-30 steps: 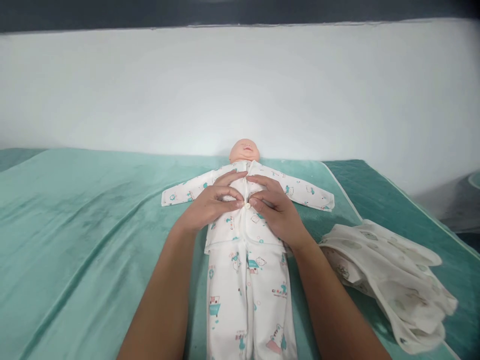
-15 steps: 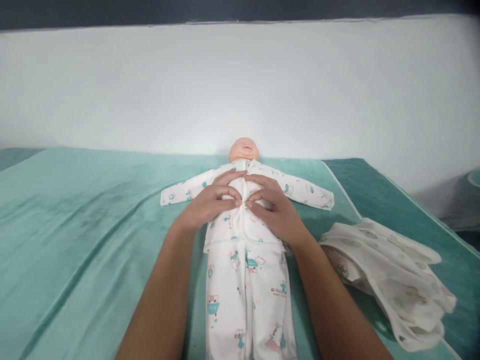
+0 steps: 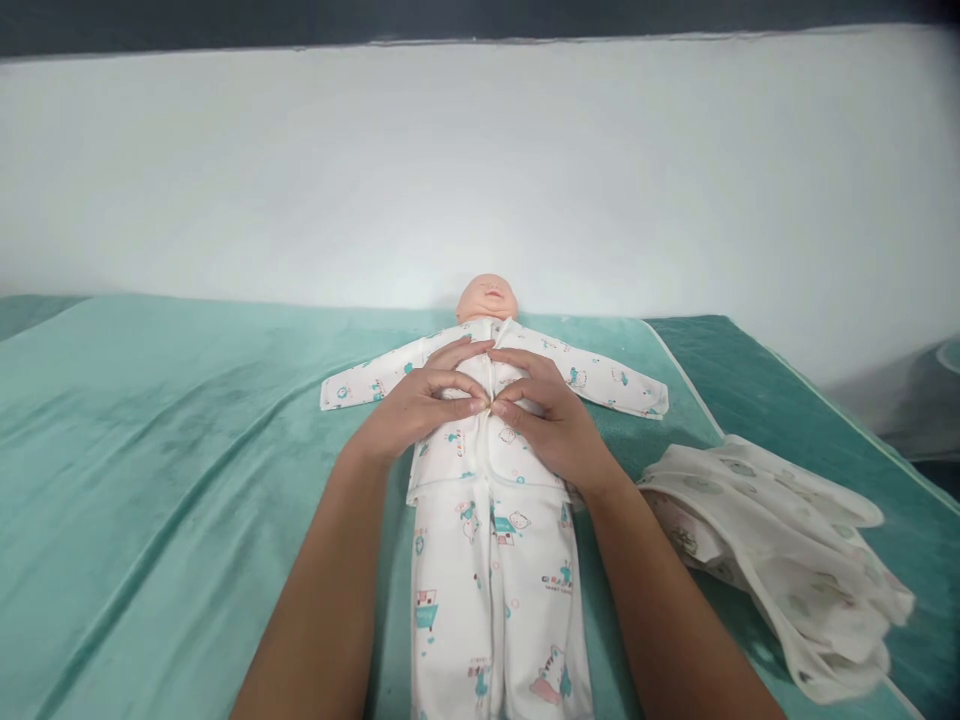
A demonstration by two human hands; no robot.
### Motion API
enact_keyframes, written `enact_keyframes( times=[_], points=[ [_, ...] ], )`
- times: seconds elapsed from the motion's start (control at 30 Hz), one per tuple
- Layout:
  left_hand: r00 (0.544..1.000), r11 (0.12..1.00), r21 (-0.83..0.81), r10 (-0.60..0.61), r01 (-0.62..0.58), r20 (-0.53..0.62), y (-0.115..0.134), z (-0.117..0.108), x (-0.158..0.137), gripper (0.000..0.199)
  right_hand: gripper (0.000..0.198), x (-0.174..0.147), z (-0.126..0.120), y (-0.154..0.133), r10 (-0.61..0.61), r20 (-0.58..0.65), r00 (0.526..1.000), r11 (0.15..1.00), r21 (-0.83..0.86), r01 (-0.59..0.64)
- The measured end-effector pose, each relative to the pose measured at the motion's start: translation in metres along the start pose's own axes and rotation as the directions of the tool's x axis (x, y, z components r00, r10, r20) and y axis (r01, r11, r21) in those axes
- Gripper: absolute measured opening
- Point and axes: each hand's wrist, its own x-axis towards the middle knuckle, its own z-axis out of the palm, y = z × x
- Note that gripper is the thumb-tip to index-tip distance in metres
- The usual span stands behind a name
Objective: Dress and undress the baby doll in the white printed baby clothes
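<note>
A baby doll [image 3: 487, 298] lies on its back, its sleeves stretched out to both sides. It wears a white printed baby jacket [image 3: 525, 460] and matching trousers [image 3: 457, 590]. At the middle of the chest, my left hand [image 3: 431, 400] pinches one front edge of the jacket between thumb and forefinger. Opposite it, my right hand [image 3: 551, 405] pinches the other front edge. The fingertips of both hands meet at the front opening, and the fastening there is hidden under them. My other fingers rest on the cloth higher up the chest.
A crumpled white printed cloth [image 3: 787, 560] lies to the right of my right forearm. Everything rests on a green bed cover [image 3: 187, 480], with a darker green strip [image 3: 810, 430] at the right. A white wall [image 3: 480, 160] stands behind the doll's head.
My thumbs and forefingers have closed in at the front opening. The small button seen between them before is now covered. The doll and the crumpled cloth have stayed put.
</note>
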Motion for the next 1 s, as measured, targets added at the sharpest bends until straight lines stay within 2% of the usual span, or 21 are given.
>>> enact_keyframes(
  times=[0.13,0.3,0.47,0.63,0.73,0.77,0.8,0.83,0.87,0.93,1.0],
  points=[
    [1.000,0.998,0.055,0.011,-0.012,0.007,0.001,0.000,0.001,0.011,0.015,0.000,0.001,0.000,0.005,-0.008,1.000,1.000,0.006,-0.005],
    [1.000,0.991,0.130,-0.015,0.013,0.015,0.004,0.002,0.000,0.014,0.022,0.001,0.004,-0.006,0.090,-0.040,0.995,0.996,-0.023,-0.091],
    [1.000,0.983,0.186,0.009,-0.008,-0.005,0.006,0.006,0.000,0.013,0.017,0.000,0.005,-0.011,0.108,-0.044,0.993,0.991,-0.069,-0.111],
    [1.000,0.993,0.122,0.006,-0.004,-0.017,0.004,0.007,0.001,0.011,0.009,0.001,0.008,-0.012,0.124,-0.055,0.991,0.991,-0.033,-0.126],
    [0.999,1.000,0.000,0.003,-0.003,-0.050,0.002,0.006,0.000,0.012,0.010,0.001,0.007,-0.010,0.187,-0.118,0.975,0.975,0.145,-0.169],
    [0.997,0.998,-0.066,0.000,-0.005,-0.077,0.001,0.004,-0.001,0.012,0.010,0.001,0.005,-0.009,0.233,-0.191,0.953,0.952,0.243,-0.184],
    [0.993,0.990,-0.140,-0.005,-0.012,-0.122,0.000,0.002,-0.002,0.013,0.010,0.001,0.002,-0.008,0.294,-0.292,0.910,0.919,0.346,-0.186],
    [0.983,0.976,-0.218,-0.017,-0.025,-0.186,-0.002,-0.001,-0.002,0.013,0.010,0.001,-0.003,-0.005,0.362,-0.407,0.839,0.883,0.439,-0.168],
    [0.963,0.955,-0.295,-0.038,-0.045,-0.268,-0.005,-0.004,-0.003,0.013,0.010,0.001,-0.008,-0.003,0.426,-0.511,0.746,0.850,0.508,-0.137],
    [0.877,0.900,-0.422,-0.116,-0.105,-0.465,-0.012,-0.013,-0.003,0.014,0.008,0.001,-0.021,0.004,0.512,-0.653,0.558,0.818,0.569,-0.085],
    [0.729,0.846,-0.507,-0.241,-0.166,-0.641,-0.023,-0.021,-0.002,0.017,0.010,0.001,-0.032,0.013,0.546,-0.720,0.429,0.815,0.575,-0.074]
  ],
)
